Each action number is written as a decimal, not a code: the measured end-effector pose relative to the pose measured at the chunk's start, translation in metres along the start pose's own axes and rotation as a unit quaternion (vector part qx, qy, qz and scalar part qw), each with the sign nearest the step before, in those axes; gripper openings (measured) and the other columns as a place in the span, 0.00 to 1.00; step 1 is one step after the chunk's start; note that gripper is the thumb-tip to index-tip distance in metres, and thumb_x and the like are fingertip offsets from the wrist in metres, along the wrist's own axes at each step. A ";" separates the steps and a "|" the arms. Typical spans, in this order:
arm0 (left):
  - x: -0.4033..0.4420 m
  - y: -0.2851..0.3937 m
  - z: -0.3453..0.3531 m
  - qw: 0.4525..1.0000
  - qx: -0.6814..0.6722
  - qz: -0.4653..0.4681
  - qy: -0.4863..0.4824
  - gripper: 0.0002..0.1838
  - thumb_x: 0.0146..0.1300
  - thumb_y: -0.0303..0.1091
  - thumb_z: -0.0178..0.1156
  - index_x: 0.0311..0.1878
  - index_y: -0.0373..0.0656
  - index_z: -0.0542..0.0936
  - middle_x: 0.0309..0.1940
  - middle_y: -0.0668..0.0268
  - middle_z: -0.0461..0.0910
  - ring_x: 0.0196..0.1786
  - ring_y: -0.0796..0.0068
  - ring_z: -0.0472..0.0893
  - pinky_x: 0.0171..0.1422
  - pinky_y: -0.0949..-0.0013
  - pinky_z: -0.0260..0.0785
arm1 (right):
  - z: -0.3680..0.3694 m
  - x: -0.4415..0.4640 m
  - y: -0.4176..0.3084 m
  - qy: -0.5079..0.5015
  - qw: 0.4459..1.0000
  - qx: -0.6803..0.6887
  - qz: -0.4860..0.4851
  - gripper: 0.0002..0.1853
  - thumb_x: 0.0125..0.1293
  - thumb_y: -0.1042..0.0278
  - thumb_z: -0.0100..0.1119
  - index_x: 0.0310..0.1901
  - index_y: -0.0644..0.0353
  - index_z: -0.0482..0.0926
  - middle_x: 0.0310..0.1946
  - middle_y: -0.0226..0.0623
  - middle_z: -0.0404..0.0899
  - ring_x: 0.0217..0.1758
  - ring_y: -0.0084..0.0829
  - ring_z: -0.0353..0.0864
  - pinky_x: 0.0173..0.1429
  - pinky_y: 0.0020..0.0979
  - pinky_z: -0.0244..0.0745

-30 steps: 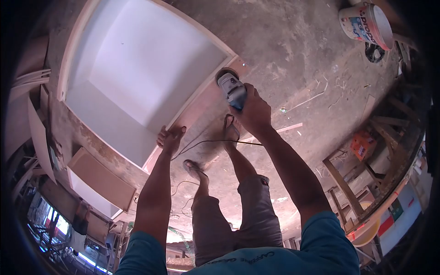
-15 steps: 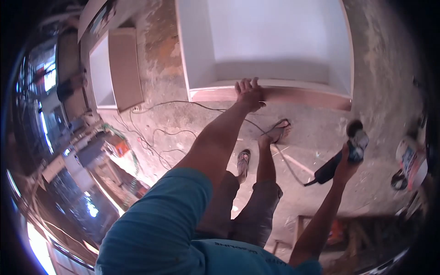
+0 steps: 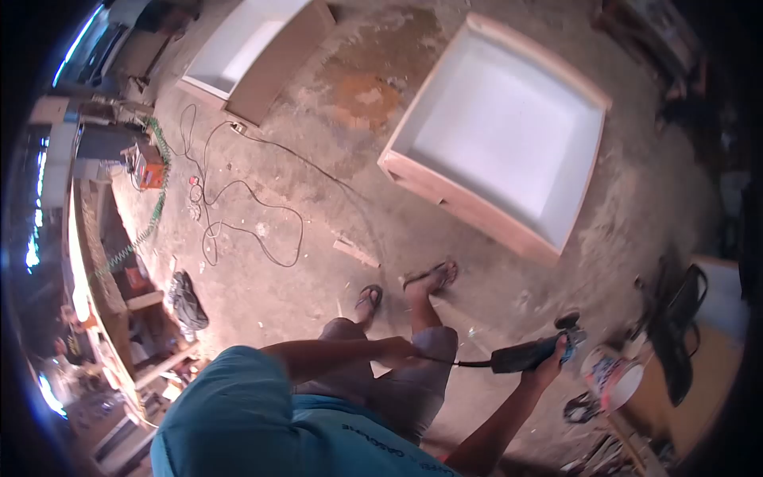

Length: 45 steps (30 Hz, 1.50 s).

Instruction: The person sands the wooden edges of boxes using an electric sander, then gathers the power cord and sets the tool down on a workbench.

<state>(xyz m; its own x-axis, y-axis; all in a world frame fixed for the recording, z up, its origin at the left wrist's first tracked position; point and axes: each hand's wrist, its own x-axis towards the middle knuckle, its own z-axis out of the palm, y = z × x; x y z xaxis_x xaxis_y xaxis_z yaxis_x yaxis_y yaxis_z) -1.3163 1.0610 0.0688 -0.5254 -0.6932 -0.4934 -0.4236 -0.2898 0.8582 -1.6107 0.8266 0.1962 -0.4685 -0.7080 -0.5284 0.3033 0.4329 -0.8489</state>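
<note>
My right hand (image 3: 548, 362) is wrapped round the head end of an angle grinder (image 3: 520, 356), a dark-bodied tool with a round disc at its far end. The grinder's power cord (image 3: 469, 364) runs leftward from its tail to my left hand (image 3: 396, 352), which is closed round it in front of my thigh. Beyond my feet, apart from both hands, a wooden drawer-like box (image 3: 469, 203) with a white inside lies open side up on the concrete floor.
A second white-lined box (image 3: 274, 63) lies at the upper left. A looped cable (image 3: 298, 230) crosses the floor, near a wood offcut (image 3: 356, 253). At right are a bucket (image 3: 624, 385) and a black bag-like item (image 3: 675, 342); a wooden bench (image 3: 107, 302) stands left.
My left hand has let go of the box's near edge and come back to hold the cord. The view has turned, and the box appears farther off. The grinder stays in my right hand.
</note>
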 end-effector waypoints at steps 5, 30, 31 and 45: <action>-0.160 -0.038 -0.061 0.956 0.218 -0.170 0.097 0.24 0.66 0.54 0.67 0.45 0.39 0.88 0.50 0.47 0.86 0.58 0.47 0.85 0.60 0.46 0.76 | -0.035 -0.018 -0.080 -0.043 0.998 -0.020 -0.029 0.23 0.69 0.45 0.73 0.46 0.58 0.79 0.34 0.35 0.83 0.32 0.34 0.86 0.40 0.37 0.84; 0.059 0.334 0.357 0.726 -0.340 -0.479 0.357 0.33 0.78 0.60 0.54 0.45 0.31 0.84 0.40 0.39 0.87 0.48 0.42 0.87 0.52 0.45 0.75 | -0.083 0.252 -0.420 -0.257 0.884 -0.331 -0.206 0.38 0.64 0.55 0.79 0.70 0.67 0.74 0.64 0.43 0.79 0.62 0.36 0.80 0.69 0.37 0.72; 0.068 0.329 0.359 0.732 -0.308 -0.473 0.381 0.33 0.77 0.60 0.55 0.43 0.31 0.84 0.40 0.38 0.86 0.48 0.41 0.87 0.52 0.45 0.75 | -0.079 0.256 -0.419 -0.261 0.874 -0.349 -0.216 0.39 0.64 0.55 0.79 0.71 0.66 0.72 0.63 0.42 0.79 0.62 0.35 0.80 0.69 0.38 0.73; 0.343 0.435 0.225 0.652 -0.396 -0.285 0.580 0.22 0.76 0.49 0.59 0.40 0.35 0.81 0.30 0.50 0.81 0.36 0.52 0.83 0.48 0.54 0.74 | 0.050 0.321 -0.324 -0.453 0.477 -0.663 -0.358 0.47 0.58 0.45 0.80 0.70 0.62 0.67 0.59 0.60 0.81 0.60 0.59 0.84 0.61 0.51 0.77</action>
<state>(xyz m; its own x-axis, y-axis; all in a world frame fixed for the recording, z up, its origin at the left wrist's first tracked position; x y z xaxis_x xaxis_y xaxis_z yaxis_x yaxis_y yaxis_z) -1.8467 0.8463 0.2408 0.6579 -0.2227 -0.7194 0.4502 -0.6495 0.6128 -1.8182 0.4310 0.3022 0.6749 -0.6296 -0.3850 -0.7373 -0.5537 -0.3870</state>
